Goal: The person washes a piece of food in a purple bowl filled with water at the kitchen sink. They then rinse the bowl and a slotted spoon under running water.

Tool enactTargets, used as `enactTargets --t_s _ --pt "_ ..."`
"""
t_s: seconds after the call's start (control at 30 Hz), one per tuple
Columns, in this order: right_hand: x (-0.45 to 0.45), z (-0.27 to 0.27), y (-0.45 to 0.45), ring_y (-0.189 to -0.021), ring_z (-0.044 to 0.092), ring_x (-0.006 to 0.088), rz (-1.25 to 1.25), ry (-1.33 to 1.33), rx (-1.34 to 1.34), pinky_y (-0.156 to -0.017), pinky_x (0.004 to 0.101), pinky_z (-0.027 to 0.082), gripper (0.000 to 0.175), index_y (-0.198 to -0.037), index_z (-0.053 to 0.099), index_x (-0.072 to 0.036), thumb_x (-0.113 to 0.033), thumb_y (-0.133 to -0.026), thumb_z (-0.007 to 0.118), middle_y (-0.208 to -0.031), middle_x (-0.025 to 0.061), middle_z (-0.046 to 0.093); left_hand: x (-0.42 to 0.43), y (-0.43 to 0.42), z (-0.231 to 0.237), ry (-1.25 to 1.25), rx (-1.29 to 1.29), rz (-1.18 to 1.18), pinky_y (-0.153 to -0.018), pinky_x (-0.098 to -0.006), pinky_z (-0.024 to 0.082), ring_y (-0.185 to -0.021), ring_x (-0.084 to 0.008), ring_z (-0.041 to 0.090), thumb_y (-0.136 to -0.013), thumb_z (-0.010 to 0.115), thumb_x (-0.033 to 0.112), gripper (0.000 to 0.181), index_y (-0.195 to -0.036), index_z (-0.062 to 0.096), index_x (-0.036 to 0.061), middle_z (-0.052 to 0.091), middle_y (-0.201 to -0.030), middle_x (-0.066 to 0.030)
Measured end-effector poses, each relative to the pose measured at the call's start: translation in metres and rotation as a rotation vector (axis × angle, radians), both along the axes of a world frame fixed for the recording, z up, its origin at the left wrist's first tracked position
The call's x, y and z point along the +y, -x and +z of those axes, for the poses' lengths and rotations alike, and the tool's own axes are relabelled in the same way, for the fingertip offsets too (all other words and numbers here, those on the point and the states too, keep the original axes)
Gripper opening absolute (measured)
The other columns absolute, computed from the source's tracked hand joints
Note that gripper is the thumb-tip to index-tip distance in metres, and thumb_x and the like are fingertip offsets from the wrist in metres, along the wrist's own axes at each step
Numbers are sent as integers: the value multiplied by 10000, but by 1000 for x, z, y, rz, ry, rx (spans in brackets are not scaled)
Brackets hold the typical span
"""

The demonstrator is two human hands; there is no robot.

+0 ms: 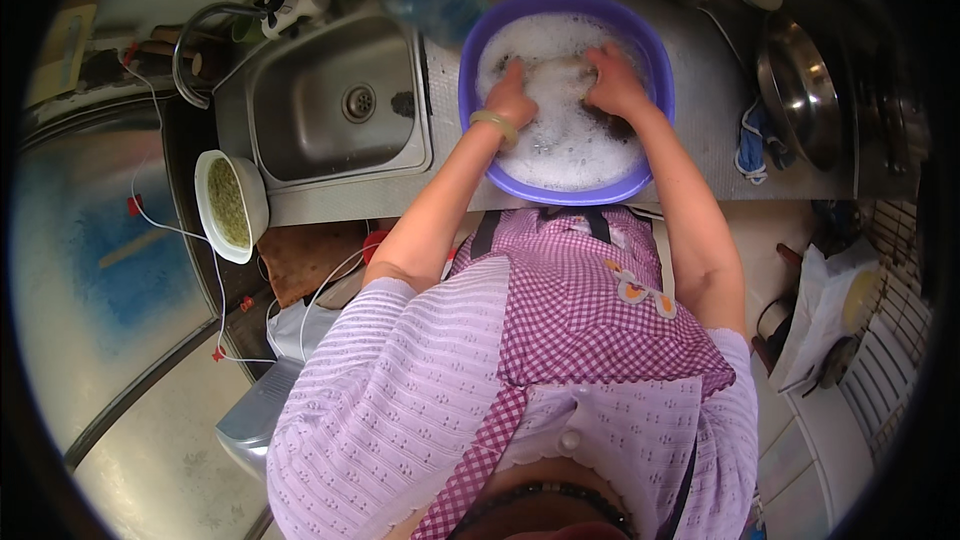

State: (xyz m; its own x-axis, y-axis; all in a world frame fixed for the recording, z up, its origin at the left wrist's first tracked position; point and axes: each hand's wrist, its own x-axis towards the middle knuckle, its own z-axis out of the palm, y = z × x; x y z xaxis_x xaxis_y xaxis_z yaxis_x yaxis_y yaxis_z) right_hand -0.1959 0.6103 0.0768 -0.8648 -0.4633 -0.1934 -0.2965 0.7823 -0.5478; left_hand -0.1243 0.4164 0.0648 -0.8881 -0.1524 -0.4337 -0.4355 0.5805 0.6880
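A purple plastic basin (660, 52) full of white soap suds (559, 157) stands on the steel counter. My left hand (511, 99), with a pale bangle at its wrist, dips its fingertips into the foam in the basin's left half. Opposite it, my right hand (616, 81) reaches into the suds with fingers and thumb spread. Something dark shows through the foam below my right hand, too covered to name. Foam hides the fingertips, so whether either hand grips anything cannot be made out.
Left of the basin lies a steel sink (330, 112) with a curved faucet (180, 64). A large clear plastic bottle (439, 4) stands behind. At the sink's left is a white bowl (259, 199) of green bits. Rightward are a blue mask (750, 142) and a metal bowl (799, 90).
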Motion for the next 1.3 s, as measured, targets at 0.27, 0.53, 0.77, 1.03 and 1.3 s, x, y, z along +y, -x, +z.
enactTargets --t_s 0.27,0.53,0.77,1.03,1.3 --pt "-6 33 -17 -992 573 216 -269 700 -849 -742 284 532 607 -1280 480 -67 -10 -703 660 -1177 114 527 4 -10 62 -1302 -378 532 -984 -448 408 -1130 -272 546 -839 605 526 669 -1315 441 85 520 -1286 -143" --pt "-55 94 -98 -944 483 349 220 502 425 -837 422 437 255 -958 603 -61 -49 -712 671 -1103 155 507 0 -4 16 -1955 -312 347 -912 -433 472 -1057 -333 566 -969 412 369 459 -1309 445 62 529 -1267 -169" --pt "-69 82 -91 -789 552 298 84 475 584 -634 366 499 118 -783 609 -81 -140 -711 681 -884 87 585 10 -13 31 -1860 -134 422 -786 -375 490 -920 -256 576 -928 443 212 285 -1158 492 52 570 -1088 -105" --pt "-30 -13 -36 -689 640 213 -459 667 -286 -613 318 524 270 -871 650 -106 -365 -870 578 -882 76 650 52 -18 43 -1095 -7 564 -868 -343 495 -1011 -219 575 -935 467 217 251 -1111 491 41 578 -1074 -98" --pt "13 51 -9 -1003 592 226 -586 650 -963 -641 349 568 697 -1375 334 -138 -540 -853 561 -1256 90 509 5 -15 78 -702 -33 334 -738 -382 578 -1101 -278 542 -919 532 408 540 -1307 393 58 378 -1329 -159"
